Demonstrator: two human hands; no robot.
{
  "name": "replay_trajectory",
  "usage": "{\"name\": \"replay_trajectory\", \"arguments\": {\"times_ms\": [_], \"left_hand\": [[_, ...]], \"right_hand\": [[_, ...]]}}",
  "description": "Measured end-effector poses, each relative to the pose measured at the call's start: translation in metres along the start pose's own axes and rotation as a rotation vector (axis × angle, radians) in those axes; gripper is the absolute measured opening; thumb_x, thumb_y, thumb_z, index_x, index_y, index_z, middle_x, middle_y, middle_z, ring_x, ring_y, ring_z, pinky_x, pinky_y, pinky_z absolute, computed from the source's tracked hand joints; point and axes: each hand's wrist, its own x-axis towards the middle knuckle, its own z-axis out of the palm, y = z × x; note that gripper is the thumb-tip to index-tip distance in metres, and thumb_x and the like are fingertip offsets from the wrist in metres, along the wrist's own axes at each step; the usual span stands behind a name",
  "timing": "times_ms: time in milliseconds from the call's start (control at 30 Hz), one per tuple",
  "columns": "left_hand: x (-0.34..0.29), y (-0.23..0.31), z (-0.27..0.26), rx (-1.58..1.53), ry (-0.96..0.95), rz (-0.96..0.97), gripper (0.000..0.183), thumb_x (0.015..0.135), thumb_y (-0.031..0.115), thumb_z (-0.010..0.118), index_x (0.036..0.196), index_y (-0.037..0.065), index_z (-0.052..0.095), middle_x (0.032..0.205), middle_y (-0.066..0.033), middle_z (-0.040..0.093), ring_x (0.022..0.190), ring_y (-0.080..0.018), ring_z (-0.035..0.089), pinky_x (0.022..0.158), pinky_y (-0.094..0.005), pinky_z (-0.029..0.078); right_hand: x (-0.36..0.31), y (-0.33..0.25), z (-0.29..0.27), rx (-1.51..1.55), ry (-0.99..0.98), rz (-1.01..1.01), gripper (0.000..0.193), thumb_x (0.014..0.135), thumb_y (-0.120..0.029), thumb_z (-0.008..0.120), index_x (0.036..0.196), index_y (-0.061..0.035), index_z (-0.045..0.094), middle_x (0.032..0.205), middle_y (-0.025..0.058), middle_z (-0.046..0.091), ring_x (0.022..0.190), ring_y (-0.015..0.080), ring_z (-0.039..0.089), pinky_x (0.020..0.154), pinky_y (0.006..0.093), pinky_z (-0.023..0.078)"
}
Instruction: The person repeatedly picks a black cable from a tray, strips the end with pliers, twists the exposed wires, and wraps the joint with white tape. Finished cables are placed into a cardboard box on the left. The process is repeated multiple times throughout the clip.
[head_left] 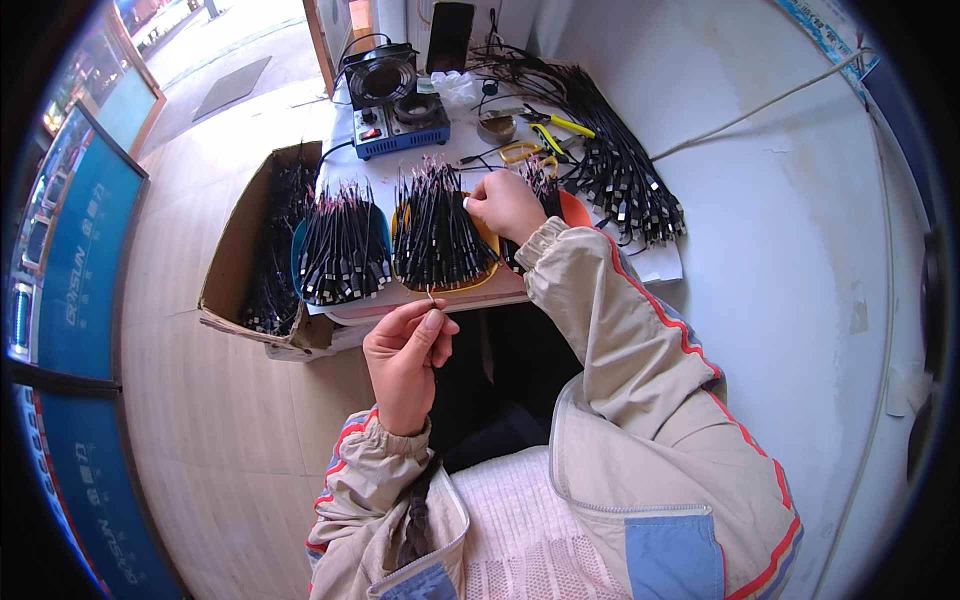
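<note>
Pinching with thumb and forefinger, the left hand [408,352] has its grip clamped on a thin wire [432,294], whose pale reddish tip points up just in front of the desk [350,313]; the remainder of it is hidden by the fingers. The right hand [512,206] reaches across the desk with its fingertips at the right side of the middle bundle of black USB cables [436,235]; its thumb and forefinger are near each other, but I cannot tell whether that grip is clamped on a cable. This middle bundle lies in a yellow tray [487,276], metal plugs toward the person and reddish wire ends away.

Left of it, a second bundle of USB cables [345,245] lies in a teal tray [297,262]. An orange tray [575,210] shows partly behind the right wrist, and beyond that a larger heap of USB cables [625,165] spreads over the desk. Farther back stand a blue-sided device [402,138] with a black fan [381,80] and an upright smartphone [450,38]. Yellow-handled pliers [570,125] lie near a round tin [496,129]. Beside the desk's left end, a cardboard box [232,262] holds more black cables [277,250].
</note>
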Motion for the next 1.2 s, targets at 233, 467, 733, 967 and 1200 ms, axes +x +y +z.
{"name": "replay_trajectory", "arguments": {"times_ms": [233, 467, 733, 967, 1200], "left_hand": [[-0.003, -0.001, 0.003, 0.001, 0.043, -0.001, 0.016, 0.091, 0.005, 0.062, 0.104, -0.003, 0.066, 0.082, -0.0114, 0.069, 0.06, -0.0097, 0.057, 0.05, -0.0199, 0.041], [-0.001, 0.002, 0.008, -0.023, 0.061, 0.044, 0.016, 0.091, 0.005, 0.062, 0.104, -0.003, 0.066, 0.088, -0.0118, 0.07, 0.074, -0.0134, 0.065, 0.064, -0.0233, 0.052], [0.014, 0.008, 0.033, 0.008, 0.055, 0.235, 0.016, 0.091, 0.004, 0.062, 0.105, -0.003, 0.067, 0.107, -0.0131, 0.068, 0.096, -0.0177, 0.066, 0.082, -0.0292, 0.056], [0.009, 0.001, 0.043, -0.071, -0.063, 0.026, 0.018, 0.091, 0.005, 0.061, 0.108, -0.001, 0.067, 0.106, -0.0111, 0.069, 0.091, -0.0149, 0.066, 0.075, -0.0264, 0.056], [-0.002, -0.001, 0.043, -0.096, -0.052, -0.181, 0.016, 0.092, 0.005, 0.061, 0.106, -0.001, 0.067, 0.094, -0.0071, 0.069, 0.076, -0.0111, 0.064, 0.061, -0.0233, 0.053]], "right_hand": [[-0.009, 0.0, -0.004, 0.08, 0.099, -0.006, 0.02, 0.075, -0.022, 0.068, 0.076, -0.0026, 0.072, 0.076, 0.0183, 0.068, 0.074, 0.0327, 0.067, 0.073, 0.04, 0.053], [-0.024, -0.014, -0.019, 0.217, 0.475, -0.317, 0.013, 0.079, -0.015, 0.067, 0.083, -0.0036, 0.062, 0.078, 0.0111, 0.062, 0.069, 0.0285, 0.064, 0.063, 0.0384, 0.051], [-0.103, -0.053, -0.045, 0.415, 0.491, -0.519, 0.01, 0.079, -0.004, 0.068, 0.087, -0.0026, 0.062, 0.074, 0.0018, 0.056, 0.061, 0.007, 0.053, 0.052, 0.0227, 0.041], [-0.164, -0.056, -0.038, 0.664, 0.14, -0.275, 0.01, 0.08, -0.002, 0.068, 0.089, 0.0007, 0.063, 0.084, 0.0028, 0.061, 0.067, 0.0055, 0.059, 0.055, 0.019, 0.044], [-0.174, -0.046, -0.049, 0.603, 0.125, -0.242, 0.012, 0.081, -0.006, 0.069, 0.088, 0.0015, 0.062, 0.08, 0.0057, 0.059, 0.064, 0.0097, 0.058, 0.056, 0.0238, 0.045]]}}
